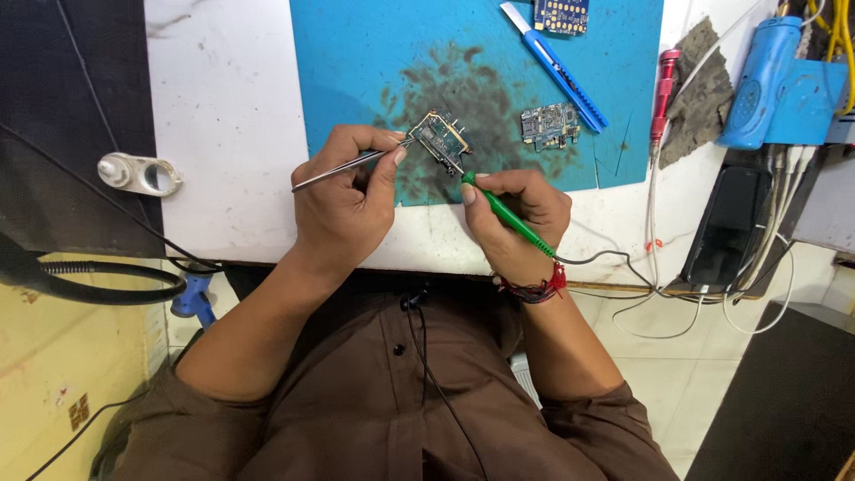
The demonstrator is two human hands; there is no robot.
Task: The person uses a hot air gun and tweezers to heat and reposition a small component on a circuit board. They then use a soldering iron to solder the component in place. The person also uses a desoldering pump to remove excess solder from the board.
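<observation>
My left hand [343,200] grips metal tweezers [352,163] whose tips pinch the edge of a small circuit board [440,140], held tilted above a stained blue work mat [356,62]. A green soldering iron [508,214] is held like a pen in my right hand [521,223]. Its tip touches the lower corner of that board, and its dark cord trails off to the right.
A second small circuit board [549,125], a blue utility knife [552,64] and a yellow-dotted board [561,14] lie on the mat. A red screwdriver [662,93], grey rag [704,80], blue device [770,80], dark phone [726,227] and cables sit right. A white clamp [138,174] sits left.
</observation>
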